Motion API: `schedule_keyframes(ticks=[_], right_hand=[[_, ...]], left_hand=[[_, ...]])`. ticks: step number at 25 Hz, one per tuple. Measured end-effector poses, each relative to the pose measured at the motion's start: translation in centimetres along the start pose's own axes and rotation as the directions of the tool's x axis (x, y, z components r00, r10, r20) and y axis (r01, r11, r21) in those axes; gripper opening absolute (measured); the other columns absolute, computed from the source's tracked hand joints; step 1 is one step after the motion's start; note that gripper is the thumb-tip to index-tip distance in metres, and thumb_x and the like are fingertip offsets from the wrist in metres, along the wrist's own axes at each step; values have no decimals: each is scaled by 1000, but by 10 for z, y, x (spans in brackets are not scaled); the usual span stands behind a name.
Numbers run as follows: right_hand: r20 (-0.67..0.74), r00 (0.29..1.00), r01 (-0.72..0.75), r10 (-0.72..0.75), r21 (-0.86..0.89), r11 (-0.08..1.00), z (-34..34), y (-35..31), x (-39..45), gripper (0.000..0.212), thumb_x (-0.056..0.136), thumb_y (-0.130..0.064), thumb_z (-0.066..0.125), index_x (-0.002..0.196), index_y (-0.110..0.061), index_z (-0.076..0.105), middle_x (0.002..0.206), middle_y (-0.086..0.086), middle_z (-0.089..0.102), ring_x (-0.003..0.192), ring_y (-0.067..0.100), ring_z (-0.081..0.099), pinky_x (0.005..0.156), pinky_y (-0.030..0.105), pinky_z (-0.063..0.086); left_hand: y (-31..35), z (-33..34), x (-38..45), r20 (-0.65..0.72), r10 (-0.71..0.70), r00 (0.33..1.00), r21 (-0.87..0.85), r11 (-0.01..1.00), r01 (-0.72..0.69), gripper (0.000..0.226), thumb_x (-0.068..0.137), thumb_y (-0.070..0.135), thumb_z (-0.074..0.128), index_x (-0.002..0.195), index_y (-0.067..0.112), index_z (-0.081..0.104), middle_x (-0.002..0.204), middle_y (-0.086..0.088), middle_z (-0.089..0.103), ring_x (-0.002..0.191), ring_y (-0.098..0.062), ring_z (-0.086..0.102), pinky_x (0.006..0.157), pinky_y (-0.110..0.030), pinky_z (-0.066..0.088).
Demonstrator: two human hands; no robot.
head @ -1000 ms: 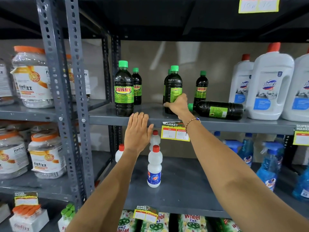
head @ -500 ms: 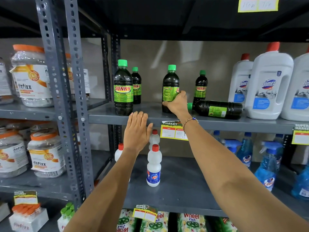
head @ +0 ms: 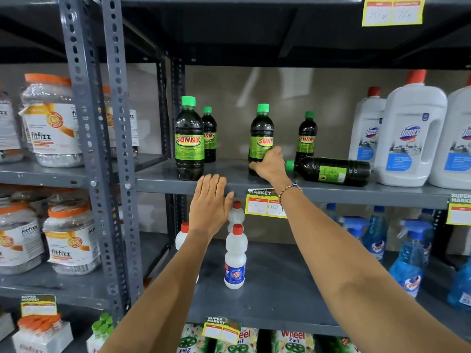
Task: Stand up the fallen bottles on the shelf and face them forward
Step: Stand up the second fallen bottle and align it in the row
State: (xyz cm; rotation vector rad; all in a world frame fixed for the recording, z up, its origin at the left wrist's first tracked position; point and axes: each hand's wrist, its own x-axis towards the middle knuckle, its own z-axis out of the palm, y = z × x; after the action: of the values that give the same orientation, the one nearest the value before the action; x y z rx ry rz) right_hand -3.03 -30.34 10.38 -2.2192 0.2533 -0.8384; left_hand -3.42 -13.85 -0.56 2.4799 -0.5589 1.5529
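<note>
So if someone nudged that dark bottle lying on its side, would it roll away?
Probably yes: the fallen bottle is round-bodied and lies on a smooth metal shelf. It looks full of dark liquid, so likely heavy for its size. Its glossy plastic may be slippery.

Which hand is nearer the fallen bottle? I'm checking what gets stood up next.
Right. The right hand holds an upright bottle just beside the fallen bottle's cap; the left hand rests on the shelf edge, farther left.
</note>
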Motion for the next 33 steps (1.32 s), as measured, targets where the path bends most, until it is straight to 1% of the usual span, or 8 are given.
schedule_keyframes(ticks=[11,14,17,21,24,28,30,33], right_hand=[[44,999,27,-23,-100,995,-2,0,-5,80,73,-29,78,128,2,29,132,18,40,126,32,40,103,37,37],[73,997,-31,30,13,999,-3,-1,-5,78,70,-24,77,126,-1,29,131,16,40,124,31,43,104,39,41],[105,991,-94,78,159,983,-9,6,-3,63,71,-14,72,121,-3,34,125,16,50,117,30,52,92,37,48],[207,976,-95,74,93,991,-16,14,4,43,83,-11,61,122,-3,45,120,15,59,112,30,57,89,36,47],[232,970,-87,73,49,995,-18,14,5,38,92,-22,56,125,-5,47,118,12,60,109,28,57,88,35,45],[186,980,-88,74,71,994,-15,16,6,37,92,-23,56,122,-3,52,117,18,63,107,32,60,88,39,49],[162,985,-80,63,99,992,-15,18,5,35,91,-21,57,120,-2,56,115,18,65,103,30,62,88,39,51],[122,991,-64,48,128,990,-16,18,1,30,91,-17,58,117,-1,59,111,19,66,90,24,58,73,31,45]], left_hand=[[-1,3,0,-4,4,1000,-40,999,-4,57,100,43,13,121,6,51,119,-14,61,116,-32,55,110,-42,33],[1,1,-1,31,-12,999,-57,998,14,55,100,41,16,120,6,52,120,-13,61,116,-31,55,111,-42,32],[9,-6,2,4,-91,996,-179,980,90,46,100,36,25,118,6,55,128,-12,58,122,-29,51,111,-40,32],[19,-26,34,-46,-133,990,-420,902,102,35,98,27,42,126,8,51,147,-7,42,138,-22,35,104,-30,35],[25,-32,81,176,-206,963,-519,812,268,45,96,21,48,138,6,39,145,-12,42,133,-24,40,103,-30,36],[16,-9,126,713,-82,697,-567,516,641,66,92,23,60,146,4,27,149,-13,37,136,-25,37,109,-34,32],[20,0,132,764,15,646,-551,537,639,64,87,25,66,141,6,35,144,-11,44,134,-26,40,109,-38,34],[35,9,137,716,37,697,-606,530,593,37,87,17,66,121,12,53,123,-9,61,116,-22,55,104,-39,41]])
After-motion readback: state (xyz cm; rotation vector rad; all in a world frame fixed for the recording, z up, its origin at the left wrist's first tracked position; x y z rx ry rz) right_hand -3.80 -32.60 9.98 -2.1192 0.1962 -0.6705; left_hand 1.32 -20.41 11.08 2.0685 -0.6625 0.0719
